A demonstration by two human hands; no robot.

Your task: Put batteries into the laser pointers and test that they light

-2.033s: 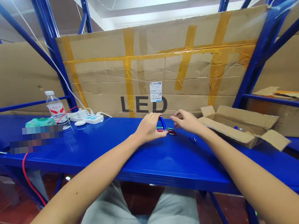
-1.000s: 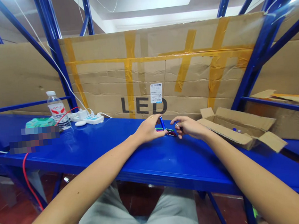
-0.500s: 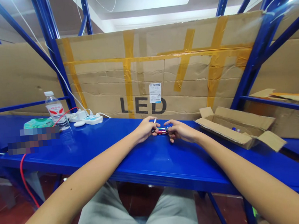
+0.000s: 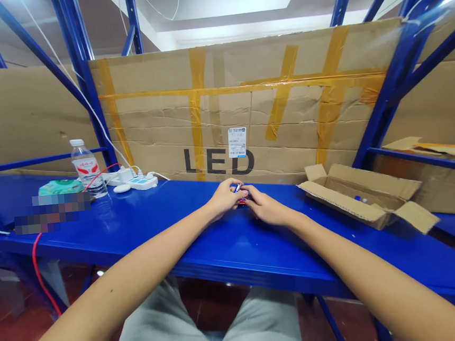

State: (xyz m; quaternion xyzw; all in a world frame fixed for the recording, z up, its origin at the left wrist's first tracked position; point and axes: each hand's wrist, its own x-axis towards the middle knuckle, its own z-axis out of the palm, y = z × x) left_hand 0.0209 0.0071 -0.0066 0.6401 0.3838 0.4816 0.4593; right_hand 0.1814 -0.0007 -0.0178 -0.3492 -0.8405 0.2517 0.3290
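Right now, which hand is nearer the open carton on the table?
The right hand, on the side toward the open carton; the left hand, holding a slim item, is farther.

Bench (image 4: 250, 248) is smooth, glossy blue, looks like painted metal; rack post (image 4: 75, 56) same, perforated. Big cardboard panel (image 4: 159, 118) is matt and creased, with shiny plastic tape (image 4: 281, 107) and a paper label (image 4: 237, 142). Open carton (image 4: 337, 201): matt corrugated cardboard. Bottle (image 4: 88, 174) is clear glossy plastic, power strip (image 4: 143, 182) smooth white plastic. Trousers (image 4: 146, 337) are matt cloth. Small held piece (image 4: 237, 188) is shiny, material unclear.
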